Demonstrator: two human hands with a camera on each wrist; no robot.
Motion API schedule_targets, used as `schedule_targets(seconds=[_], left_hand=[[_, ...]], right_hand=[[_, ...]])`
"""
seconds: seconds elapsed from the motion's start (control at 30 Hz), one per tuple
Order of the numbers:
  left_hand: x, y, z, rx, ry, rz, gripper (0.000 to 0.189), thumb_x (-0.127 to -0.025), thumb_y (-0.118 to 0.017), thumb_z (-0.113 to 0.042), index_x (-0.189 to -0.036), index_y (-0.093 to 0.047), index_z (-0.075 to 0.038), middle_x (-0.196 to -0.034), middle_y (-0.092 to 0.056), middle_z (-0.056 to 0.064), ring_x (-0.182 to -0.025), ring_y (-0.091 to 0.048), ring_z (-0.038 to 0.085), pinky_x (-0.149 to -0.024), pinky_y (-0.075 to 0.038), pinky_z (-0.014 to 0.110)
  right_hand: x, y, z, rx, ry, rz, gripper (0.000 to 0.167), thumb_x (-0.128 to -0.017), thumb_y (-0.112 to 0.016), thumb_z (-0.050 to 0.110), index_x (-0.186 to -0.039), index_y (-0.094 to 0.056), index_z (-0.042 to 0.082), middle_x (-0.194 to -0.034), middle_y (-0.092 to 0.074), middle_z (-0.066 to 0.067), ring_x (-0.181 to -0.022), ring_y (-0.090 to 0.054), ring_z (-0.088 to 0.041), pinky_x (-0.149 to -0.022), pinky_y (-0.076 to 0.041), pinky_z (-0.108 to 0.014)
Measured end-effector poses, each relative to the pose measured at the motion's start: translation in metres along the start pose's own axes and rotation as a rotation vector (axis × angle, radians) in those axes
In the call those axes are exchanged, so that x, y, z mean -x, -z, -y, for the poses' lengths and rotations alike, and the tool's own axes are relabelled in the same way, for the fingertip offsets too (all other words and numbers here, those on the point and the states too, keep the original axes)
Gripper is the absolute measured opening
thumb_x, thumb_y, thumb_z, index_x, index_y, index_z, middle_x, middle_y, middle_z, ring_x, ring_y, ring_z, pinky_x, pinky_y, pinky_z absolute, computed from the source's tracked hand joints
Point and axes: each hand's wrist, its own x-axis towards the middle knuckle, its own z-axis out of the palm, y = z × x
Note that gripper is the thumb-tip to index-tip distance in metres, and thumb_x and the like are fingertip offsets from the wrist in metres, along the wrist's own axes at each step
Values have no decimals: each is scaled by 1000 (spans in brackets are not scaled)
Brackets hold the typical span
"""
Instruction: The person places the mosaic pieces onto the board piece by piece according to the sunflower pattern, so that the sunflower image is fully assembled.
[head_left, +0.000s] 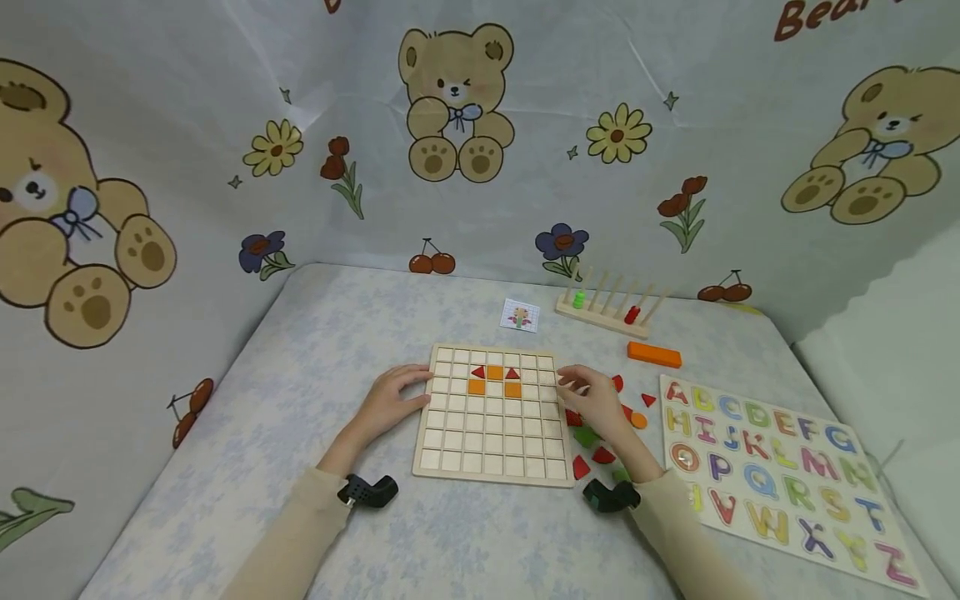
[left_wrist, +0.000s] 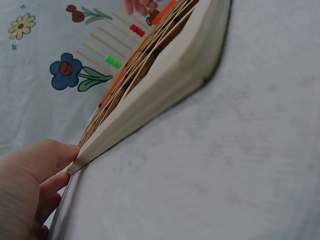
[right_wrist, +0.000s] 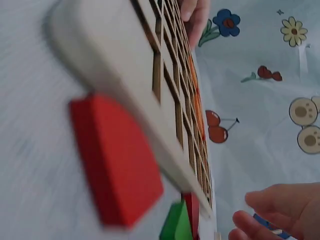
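A wooden grid board [head_left: 493,446] lies on the table. Two orange squares [head_left: 476,387] and a third orange square [head_left: 495,372] sit in its upper cells, with a red triangle [head_left: 478,372] and another red triangle [head_left: 512,374] beside them. My left hand [head_left: 392,397] rests against the board's left edge, thumb and fingers spread apart along it. At the right edge, my right hand [head_left: 596,398] hovers with loosely bent fingers and nothing visible between them. Below it lie red pieces [right_wrist: 115,160] and green pieces [right_wrist: 177,222], partly hidden by the hand and forearm.
Right of the loose pieces lies an alphabet puzzle board [head_left: 780,467]. An orange block [head_left: 654,354] and an orange disc [head_left: 639,420] are nearby. Toward the back stand a peg rack [head_left: 603,319] with green and red beads and a small picture card [head_left: 520,316].
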Motion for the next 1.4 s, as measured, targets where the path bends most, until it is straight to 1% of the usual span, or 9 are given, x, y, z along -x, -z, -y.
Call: schedule_targets(seconds=[0.2,0.4,0.63,0.77,0.87,0.97,1.13,1.27,1.4], left_hand=[[1,1,0,0,12,-10,43,-93,-71,-23,-133,-64,-9,-146,-54,12,-141,-41,36,-117,-30,61],[2,1,1,-2,17,-8,43,-93,-71,-24,-133,-64,-10,-146,-54,11,-141,-41,35,-117,-30,61],[2,2,0,3,11,-2,44,-93,-71,-26,-134,-63,-10,-146,-54,11,-142,-41,35,-117,-29,61],[1,1,0,-1,8,-1,44,-93,-71,-26,-134,-63,-10,-146,-54,11,-142,-41,35,-117,-30,61],[2,1,0,-7,6,-4,44,-93,-71,-25,-134,-63,-10,-146,-54,11,-141,-41,35,-116,-30,61],[2,0,-1,-3,6,-4,44,-93,-71,-24,-133,-63,-9,-146,-54,12,-141,-42,36,-116,-31,60],[2,1,-1,5,18,2,43,-93,-71,-25,-134,-63,-10,-146,-54,11,-141,-41,35,-117,-31,60],[2,0,1,3,16,-3,44,-93,-71,-24,-134,-63,-10,-146,-54,11,-141,-42,35,-117,-30,60],[2,-1,2,0,3,-5,44,-93,-71,-25,-134,-63,-11,-146,-54,11,-142,-41,36,-117,-30,61]], right_hand=[[27,46,-29,124,-144,-86,31,-90,-68,-2,-120,-64,-8,-106,-68,-26,-94,-63,-34,-70,-51,-15],[44,65,-42,185,-269,-16,41,-86,-71,-2,-125,-59,-9,-114,-64,-29,-103,-61,-40,-90,-57,-47],[48,62,-44,206,-270,-21,42,-85,-70,-5,-124,-59,-10,-109,-65,-28,-98,-61,-38,-91,-55,-53],[44,59,-33,210,-222,-47,43,-85,-70,-3,-126,-58,-10,-109,-65,-28,-98,-61,-38,-88,-57,-46],[33,49,-19,176,-150,-56,43,-85,-71,-4,-126,-59,-9,-109,-67,-27,-99,-62,-37,-86,-57,-42],[19,29,-3,98,-79,-37,42,-84,-72,-7,-124,-61,-9,-109,-68,-27,-99,-63,-38,-88,-56,-47],[-3,-16,23,-36,20,74,43,-83,-72,-8,-125,-62,-8,-109,-67,-25,-101,-63,-38,-89,-56,-50],[-16,-47,39,-100,58,153,42,-83,-71,-9,-125,-62,-7,-109,-67,-24,-101,-64,-38,-88,-57,-48],[-24,-65,45,-115,69,178,41,-82,-71,-11,-122,-63,-7,-106,-67,-22,-99,-64,-36,-87,-58,-44]])
